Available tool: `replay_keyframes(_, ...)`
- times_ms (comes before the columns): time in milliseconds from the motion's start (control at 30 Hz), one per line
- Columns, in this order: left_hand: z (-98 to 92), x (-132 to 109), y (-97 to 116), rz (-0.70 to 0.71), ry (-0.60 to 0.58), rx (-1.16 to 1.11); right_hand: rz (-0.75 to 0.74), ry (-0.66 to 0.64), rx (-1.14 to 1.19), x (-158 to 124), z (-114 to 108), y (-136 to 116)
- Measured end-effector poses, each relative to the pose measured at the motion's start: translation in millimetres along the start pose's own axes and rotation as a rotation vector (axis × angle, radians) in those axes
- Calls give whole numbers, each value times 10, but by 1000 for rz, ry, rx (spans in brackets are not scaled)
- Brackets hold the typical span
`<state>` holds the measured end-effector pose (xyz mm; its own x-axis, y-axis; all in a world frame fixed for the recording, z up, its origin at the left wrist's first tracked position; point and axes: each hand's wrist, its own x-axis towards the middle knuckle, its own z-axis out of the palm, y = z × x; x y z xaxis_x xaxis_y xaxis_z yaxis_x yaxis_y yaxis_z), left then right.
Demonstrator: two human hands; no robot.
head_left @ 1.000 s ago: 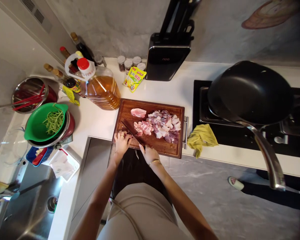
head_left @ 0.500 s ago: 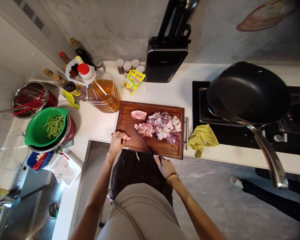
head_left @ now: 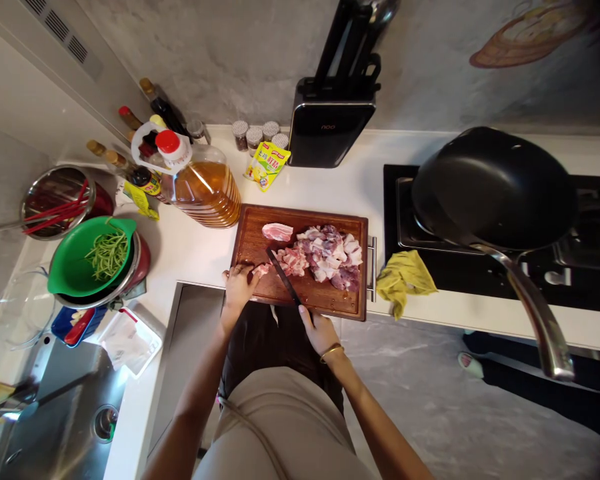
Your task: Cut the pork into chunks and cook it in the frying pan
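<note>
A wooden cutting board lies at the counter's front edge. My right hand is closed on the handle of a knife, whose dark blade points up and left across the board. Closed on a small strip of raw meat, my left hand rests at the board's left side, with the blade close to its fingers. Cut meat pieces lie right beside the blade. Farther right sits a larger heap of meat chunks. One separate meat slice lies near the board's far edge.
A big oil jug stands behind the board's left corner, a knife block at the wall. On the right are a yellow cloth and a wok on the stove. A green colander holds green vegetable strips. Another person's legs show at right.
My right hand and the knife have moved slightly left and up, bringing the blade nearer my left hand. My left hand has shifted a little right with the meat strip.
</note>
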<state>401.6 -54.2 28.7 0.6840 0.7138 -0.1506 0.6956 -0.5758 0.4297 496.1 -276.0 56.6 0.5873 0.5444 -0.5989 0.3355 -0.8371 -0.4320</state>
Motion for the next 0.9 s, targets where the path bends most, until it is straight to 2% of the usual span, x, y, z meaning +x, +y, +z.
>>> replay_keyframes(167,13,-93,-79,28,89,-36,-32,-35,-47,-10,37,-70)
replay_keyframes(267,105,-142,-66,25,154,-40,-36,-46,-110,-15,57,-152)
replay_keyframes(367,221,-172,-26,47,170,28,-16,-66,-148,-7,70,-222)
replay_keyframes(467,288,-154,4,34,138,100,-1,-55,-134,6,76,-229)
replay_keyframes(567,262,-106,20,-18,68,105,-3,-20,-84,20,66,-186)
replay_keyframes(700,130,-78,32,113,-111,59,2,-2,-40,40,34,-137)
replay_keyframes(833,37,-66,44,153,-99,109,12,9,-22,45,22,-131)
replay_keyframes(900,32,-34,56,244,-125,114,17,15,-17,38,25,-133)
